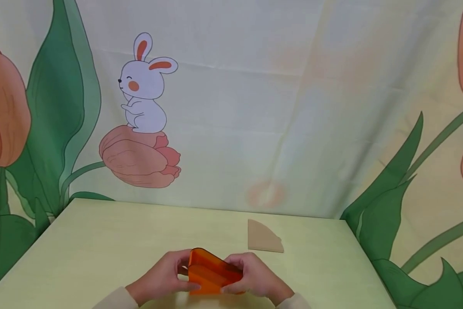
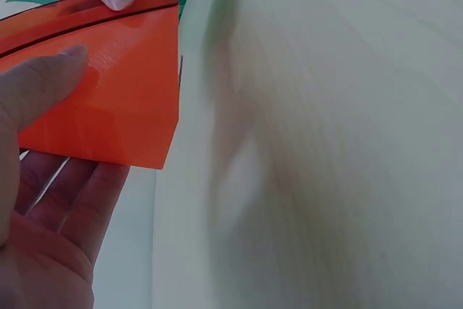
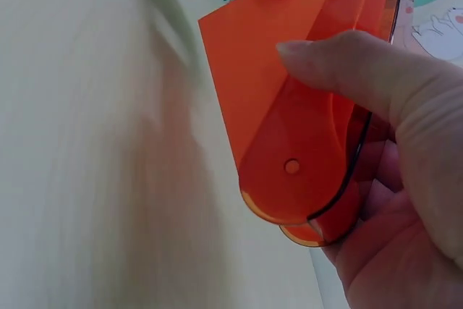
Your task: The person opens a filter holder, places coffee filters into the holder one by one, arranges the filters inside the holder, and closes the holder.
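Note:
An orange see-through plastic holder (image 1: 206, 277), wedge-shaped with rounded ends, is held between both hands just above the near part of the table. My left hand (image 1: 163, 277) grips its left end; in the left wrist view the thumb lies on the flat orange face and the fingers are behind and below. At the other end, my right hand (image 1: 256, 277) pinches it, thumb across the near face and fingers behind. A small round hole shows near its rounded end in the right wrist view. Beyond the right hand lies a flat tan fan-shaped piece (image 1: 264, 237), like a folded coffee filter.
The pale yellow table (image 1: 111, 240) reaches back to a hanging cloth (image 1: 223, 128) printed with a rabbit, tulips and leaves. The cloth meets the table's far edge and runs down past its sides.

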Demonstrator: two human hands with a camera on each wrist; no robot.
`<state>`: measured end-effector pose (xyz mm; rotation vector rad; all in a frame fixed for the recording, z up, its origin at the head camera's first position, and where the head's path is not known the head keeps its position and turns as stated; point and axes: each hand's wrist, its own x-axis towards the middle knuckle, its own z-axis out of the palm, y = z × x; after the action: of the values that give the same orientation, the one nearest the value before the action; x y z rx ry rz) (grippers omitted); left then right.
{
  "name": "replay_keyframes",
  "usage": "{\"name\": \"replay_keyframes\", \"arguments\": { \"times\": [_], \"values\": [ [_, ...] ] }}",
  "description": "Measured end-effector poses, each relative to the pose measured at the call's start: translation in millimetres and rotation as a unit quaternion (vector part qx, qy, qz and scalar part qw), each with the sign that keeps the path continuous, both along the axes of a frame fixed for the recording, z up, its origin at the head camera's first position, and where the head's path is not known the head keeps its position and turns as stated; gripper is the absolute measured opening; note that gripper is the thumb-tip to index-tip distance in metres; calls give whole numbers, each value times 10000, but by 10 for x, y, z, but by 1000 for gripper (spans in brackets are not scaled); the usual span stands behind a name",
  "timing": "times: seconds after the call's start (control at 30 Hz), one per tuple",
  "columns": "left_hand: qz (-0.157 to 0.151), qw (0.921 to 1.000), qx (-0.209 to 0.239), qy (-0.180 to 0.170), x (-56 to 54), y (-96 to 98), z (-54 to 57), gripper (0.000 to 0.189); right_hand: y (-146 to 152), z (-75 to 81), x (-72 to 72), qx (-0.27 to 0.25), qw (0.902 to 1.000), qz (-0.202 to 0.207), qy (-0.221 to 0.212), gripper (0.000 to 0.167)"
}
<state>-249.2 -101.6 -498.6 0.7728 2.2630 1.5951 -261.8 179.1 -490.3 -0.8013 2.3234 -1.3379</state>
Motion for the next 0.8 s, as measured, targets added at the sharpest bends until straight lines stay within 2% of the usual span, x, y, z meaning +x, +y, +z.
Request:
{"name": "replay_keyframes", "arguments": {
  "times": [0.13, 0.37, 0.6, 0.8],
  "values": [
    [-61, 10000, -10, -63, 26, -16, -35, 47, -20, -43, 45, 62, 9999, -102, 102, 31],
    [-19, 9998, -149, -153, 58, -53, -75, 46, -88, -109, 83, 219, 9995, -216, -91, 33],
    [23, 9992, -144, -385, 63, -80, -99, 46, -143, -171, 91, 268, 9989, -276, -278, 34],
    [55, 9991, -190, -376, 67, -103, -130, 46, -181, -243, 102, 324, 9982, -379, -347, 33]
  ]
}}
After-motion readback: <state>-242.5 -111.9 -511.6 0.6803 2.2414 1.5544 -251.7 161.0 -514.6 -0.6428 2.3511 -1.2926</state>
